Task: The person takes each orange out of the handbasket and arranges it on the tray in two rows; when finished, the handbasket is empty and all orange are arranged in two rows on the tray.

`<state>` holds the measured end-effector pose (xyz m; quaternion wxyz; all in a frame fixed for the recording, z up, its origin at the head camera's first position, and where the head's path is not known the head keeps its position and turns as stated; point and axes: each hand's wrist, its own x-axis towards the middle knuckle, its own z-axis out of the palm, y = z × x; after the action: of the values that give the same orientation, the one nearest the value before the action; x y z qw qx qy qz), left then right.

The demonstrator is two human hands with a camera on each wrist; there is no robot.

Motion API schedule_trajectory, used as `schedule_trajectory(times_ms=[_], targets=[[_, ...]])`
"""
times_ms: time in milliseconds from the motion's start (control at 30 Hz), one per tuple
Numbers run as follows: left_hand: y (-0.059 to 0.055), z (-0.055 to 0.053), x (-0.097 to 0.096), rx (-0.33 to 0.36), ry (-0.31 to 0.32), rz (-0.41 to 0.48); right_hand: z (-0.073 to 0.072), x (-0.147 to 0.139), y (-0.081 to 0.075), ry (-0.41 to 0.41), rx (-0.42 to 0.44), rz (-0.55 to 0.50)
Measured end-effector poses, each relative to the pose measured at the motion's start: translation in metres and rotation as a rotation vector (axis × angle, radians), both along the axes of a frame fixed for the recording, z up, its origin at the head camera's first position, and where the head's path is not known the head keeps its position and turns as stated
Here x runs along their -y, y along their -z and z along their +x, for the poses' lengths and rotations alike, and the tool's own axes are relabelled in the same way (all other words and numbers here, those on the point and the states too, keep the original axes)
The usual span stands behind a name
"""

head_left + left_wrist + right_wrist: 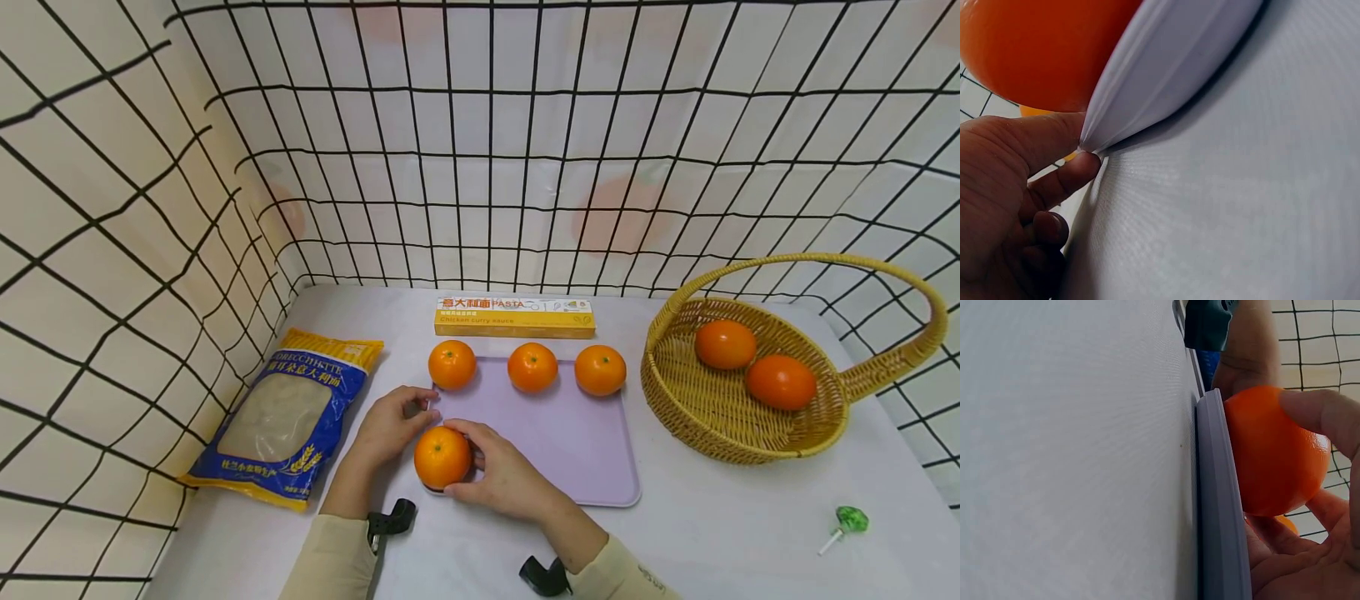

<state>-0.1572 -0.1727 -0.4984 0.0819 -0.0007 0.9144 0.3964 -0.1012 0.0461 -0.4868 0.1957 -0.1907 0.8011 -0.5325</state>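
My right hand [506,475] grips an orange [442,458] at the near left corner of the lilac tray [562,442]. In the right wrist view, the thumb and fingers curve around that orange [1272,456], just inside the tray's raised rim [1225,506]. My left hand [393,425] is at the tray's left edge. The left wrist view shows its thumb and a finger pinching the rim [1154,69]. Along the tray's far edge sit three more oranges: one at the left corner [452,364], one near the middle [532,367], one at the right corner [600,370].
A blue and yellow pasta bag [270,417] lies left of the tray, a pasta box [514,318] behind it. On the right, a wicker basket [697,442] holds two reddish-orange fruits [780,382]. A green lollipop [852,519] lies nearer. Black wire mesh [491,154] surrounds the table.
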Motion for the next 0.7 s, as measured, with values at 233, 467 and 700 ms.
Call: schedule_trajectory(times_ms=[233,467,700], targets=[[0.0001,0.0,0.0001,0.0,0.002,0.004,-0.0001,-0.0001,0.0004,-0.01,0.005,-0.001],[0.0012,-0.0003,0.0011,-0.009,0.006,0.009,-0.0011,0.0004,0.0016,-0.015,0.021,-0.008],[0.0013,0.0005,0.0017,-0.008,0.003,0.018,-0.0001,0.0003,0.0007,-0.024,0.03,-0.02]])
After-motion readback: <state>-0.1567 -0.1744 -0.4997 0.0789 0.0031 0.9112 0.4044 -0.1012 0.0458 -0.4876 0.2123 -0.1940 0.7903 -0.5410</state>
